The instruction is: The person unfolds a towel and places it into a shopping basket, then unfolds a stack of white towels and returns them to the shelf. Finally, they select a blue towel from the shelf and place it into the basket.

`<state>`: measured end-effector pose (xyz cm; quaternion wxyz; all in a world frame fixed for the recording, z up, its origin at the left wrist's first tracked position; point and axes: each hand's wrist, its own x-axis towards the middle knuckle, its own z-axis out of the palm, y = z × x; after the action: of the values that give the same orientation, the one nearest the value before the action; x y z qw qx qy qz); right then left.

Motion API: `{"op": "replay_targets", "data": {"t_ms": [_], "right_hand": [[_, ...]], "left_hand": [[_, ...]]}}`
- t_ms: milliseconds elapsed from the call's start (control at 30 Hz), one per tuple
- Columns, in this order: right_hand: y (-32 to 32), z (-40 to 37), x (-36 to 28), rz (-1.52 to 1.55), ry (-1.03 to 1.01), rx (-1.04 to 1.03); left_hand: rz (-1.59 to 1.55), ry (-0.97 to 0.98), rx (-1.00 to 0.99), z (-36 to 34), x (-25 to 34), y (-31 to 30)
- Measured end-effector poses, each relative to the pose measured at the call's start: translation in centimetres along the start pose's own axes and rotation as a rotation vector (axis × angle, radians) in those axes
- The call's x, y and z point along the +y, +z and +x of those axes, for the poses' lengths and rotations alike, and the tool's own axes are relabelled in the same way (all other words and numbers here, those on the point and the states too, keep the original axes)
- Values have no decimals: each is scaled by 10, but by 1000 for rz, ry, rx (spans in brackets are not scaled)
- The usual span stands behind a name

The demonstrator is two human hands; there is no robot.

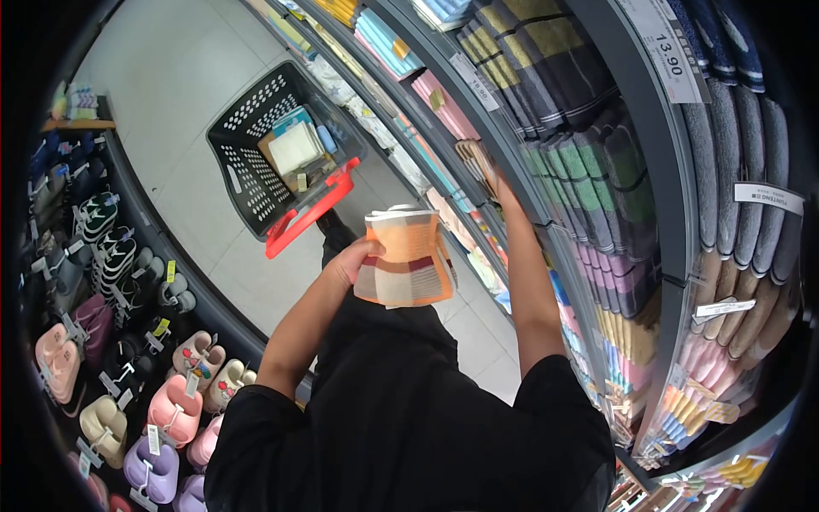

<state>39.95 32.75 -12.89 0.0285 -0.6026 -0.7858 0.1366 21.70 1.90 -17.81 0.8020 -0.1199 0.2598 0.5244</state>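
Observation:
Folded orange, beige and maroon plaid towels (404, 271) are gripped in my left hand (360, 258), held in front of my body. The thumb lies over the near face, and the other fingers are hidden behind the cloth. My right hand (498, 184) reaches into the shelf on the right, beside brown-and-white striped folded cloth (474, 162). Its fingers are mostly hidden there, so I cannot see whether they hold that cloth. Pink folded towels (445, 104) lie just beyond it on the shelf.
A black shopping basket (241, 162) with a red handle (316, 210) stands on the floor ahead, with several packages inside. Shelves of dark plaid towels (546, 68) line the right. Racks of slippers (177, 408) run along the left.

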Motion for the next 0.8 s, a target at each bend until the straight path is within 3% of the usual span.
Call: {"op": "replay_targets", "data": {"t_ms": [100, 200, 267, 400, 533, 633, 667, 733, 800], "right_hand": [[-7, -48, -2, 193, -67, -14], [26, -113, 5, 743, -138, -183], [28, -149, -7, 1377, 642, -761], [6, -164, -5, 1649, 719, -747], [-9, -180, 13, 1879, 761, -727], [-21, -181, 13, 1816, 640, -743], [-39, -184, 3, 1692, 480, -696], [-36, -188, -11, 1676, 418, -589], [-38, -190, -24, 1644, 403, -534]], "left_hand": [[16, 27, -49, -4, 4, -2], [57, 59, -138, -9, 12, 11], [117, 62, -141, -7, 19, 28], [498, 69, 79, 3, 33, 63], [634, 131, 257, 4, 40, 87], [744, 226, 264, 9, 41, 87], [799, 263, 271, 10, 42, 89], [927, 325, 268, 10, 48, 101], [798, 276, 244, 15, 56, 98]]}}
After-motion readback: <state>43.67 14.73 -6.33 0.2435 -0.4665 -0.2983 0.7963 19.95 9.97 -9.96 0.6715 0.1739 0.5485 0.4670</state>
